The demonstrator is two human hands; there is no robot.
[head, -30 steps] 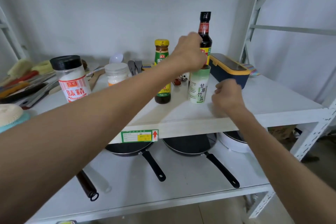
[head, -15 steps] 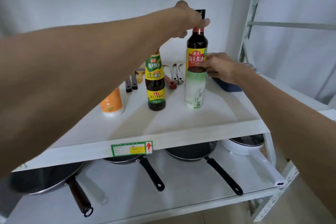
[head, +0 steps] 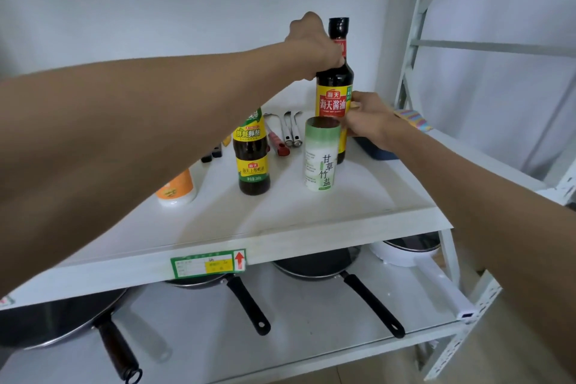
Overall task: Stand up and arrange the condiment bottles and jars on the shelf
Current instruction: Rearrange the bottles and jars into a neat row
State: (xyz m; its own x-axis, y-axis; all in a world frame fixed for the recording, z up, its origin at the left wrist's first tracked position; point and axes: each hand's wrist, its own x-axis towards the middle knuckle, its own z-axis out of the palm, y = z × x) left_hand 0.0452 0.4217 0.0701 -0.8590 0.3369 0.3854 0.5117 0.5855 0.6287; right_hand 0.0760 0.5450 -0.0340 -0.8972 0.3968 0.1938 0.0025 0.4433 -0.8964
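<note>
On the white shelf [head: 311,227], a green-capped salt canister [head: 321,156] is standing just in front of the tall soy sauce bottle [head: 334,97], with a shorter dark bottle [head: 254,156] upright to the left and an orange-labelled jar [head: 177,190] half hidden under the forearm. The left hand [head: 314,47] is wrapping closed around the soy sauce bottle's neck, while the right hand [head: 367,121] is pressing its fingers against the label side, holding it upright.

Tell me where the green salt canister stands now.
The green salt canister stands upright on the upper shelf, directly before the tall soy sauce bottle, right of the oyster sauce bottle.
</note>
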